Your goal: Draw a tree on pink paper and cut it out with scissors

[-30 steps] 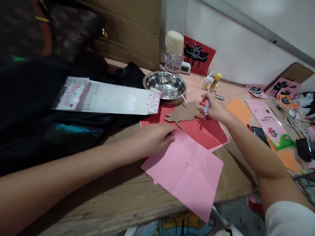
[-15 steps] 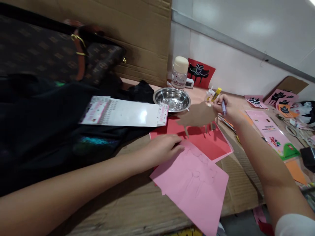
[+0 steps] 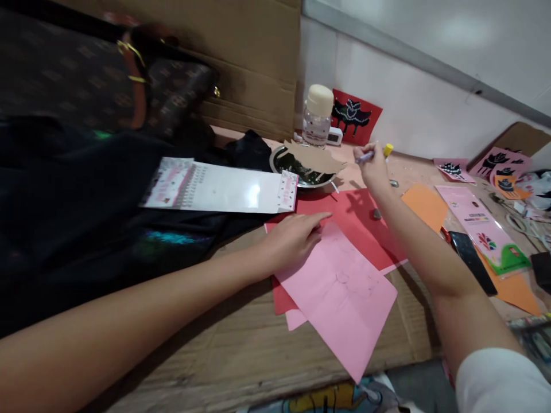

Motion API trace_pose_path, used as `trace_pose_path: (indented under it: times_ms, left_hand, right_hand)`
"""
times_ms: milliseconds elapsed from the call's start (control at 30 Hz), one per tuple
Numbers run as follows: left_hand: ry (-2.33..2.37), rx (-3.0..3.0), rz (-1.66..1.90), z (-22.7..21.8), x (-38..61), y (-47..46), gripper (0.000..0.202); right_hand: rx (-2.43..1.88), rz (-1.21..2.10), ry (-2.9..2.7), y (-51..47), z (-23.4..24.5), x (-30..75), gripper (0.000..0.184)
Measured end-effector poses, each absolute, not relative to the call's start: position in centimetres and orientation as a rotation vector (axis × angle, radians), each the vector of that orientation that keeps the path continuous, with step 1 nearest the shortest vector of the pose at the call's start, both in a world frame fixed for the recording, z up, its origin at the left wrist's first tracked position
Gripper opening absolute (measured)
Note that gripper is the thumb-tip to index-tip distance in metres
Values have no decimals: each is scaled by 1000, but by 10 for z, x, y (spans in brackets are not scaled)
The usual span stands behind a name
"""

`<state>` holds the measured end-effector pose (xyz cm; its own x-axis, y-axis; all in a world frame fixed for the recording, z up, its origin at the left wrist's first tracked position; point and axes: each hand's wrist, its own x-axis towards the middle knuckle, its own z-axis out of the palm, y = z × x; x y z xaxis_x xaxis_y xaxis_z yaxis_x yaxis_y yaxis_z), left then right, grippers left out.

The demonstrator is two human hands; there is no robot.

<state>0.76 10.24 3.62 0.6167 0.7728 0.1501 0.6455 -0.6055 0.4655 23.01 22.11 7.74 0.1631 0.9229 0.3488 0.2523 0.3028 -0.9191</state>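
My left hand [image 3: 297, 233] lies flat with fingers stretched on the upper corner of a pink paper sheet [image 3: 344, 292] that bears faint pencil outlines. Under it lies a red sheet [image 3: 361, 226]. My right hand [image 3: 372, 163] is raised above the table's far side, closed round a purple pen [image 3: 365, 156]. A brown cardboard cut-out shape [image 3: 316, 159] rests across the steel bowl [image 3: 301, 172], just left of my right hand.
A white and pink sticker sheet [image 3: 219, 192] lies on dark cloth at left, with a patterned bag [image 3: 99, 80] behind. A capped bottle [image 3: 317, 116], glue stick [image 3: 387, 150], orange paper [image 3: 424, 203], a black phone [image 3: 471, 261] and a pink packet [image 3: 484, 229] sit right.
My right hand lifted the brown cut-out off the red sheet and carried it left over the bowl, where it now rests. My left hand stayed on the pink sheet, its fingers stretching out.
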Motion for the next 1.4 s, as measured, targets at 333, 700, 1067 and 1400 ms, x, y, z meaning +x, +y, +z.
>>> trace_pose_path:
  times_ms: [333,700,1067,1400]
  left_hand:
    - [1062,2539,632,32,4,107,28]
    - [1223,2664,346,31,11,99,34]
    - [1245,2611,261,34,10,99,31]
    - [1199,2636,380,31,8,100,29]
  right_hand:
    - [-908,1959,-1273,53,63,241,73]
    - [-970,1633,-1058,74,50,245,55]
    - [-968,1853,-1064,44,48,253,62]
    - [-1049,1494,-1300,58,29,258,41]
